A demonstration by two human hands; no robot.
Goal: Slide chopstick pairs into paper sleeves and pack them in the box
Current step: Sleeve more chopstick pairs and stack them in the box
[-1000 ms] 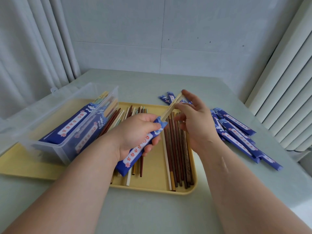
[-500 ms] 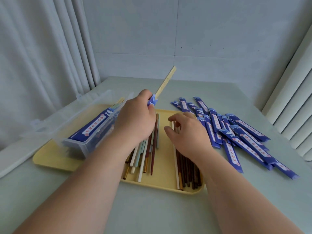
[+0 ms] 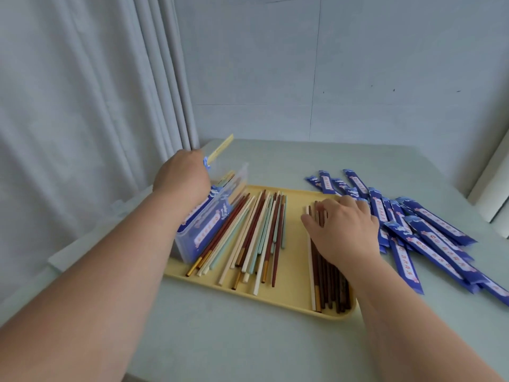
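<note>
The left hand [image 3: 180, 175] hangs over the clear box [image 3: 198, 238] at the left edge of the tray [image 3: 275, 301], its fingers closed round a sleeved pair [image 3: 219, 150] (pale tips poke out past the blue paper). The right hand [image 3: 341, 230] lies flat, fingers [image 3: 321, 209] straight and released, on the dark chopsticks [image 3: 330, 285] along the tray's right edge. Mixed chopsticks [image 3: 256, 232] fill its middle, and empty sleeves [image 3: 429, 238] are heaped on the counter [image 3: 248, 346] towards its right edge.

The left hand [image 3: 180, 175] hides its fingers and most of the sleeved pair [image 3: 220, 148], which is blurred
</note>
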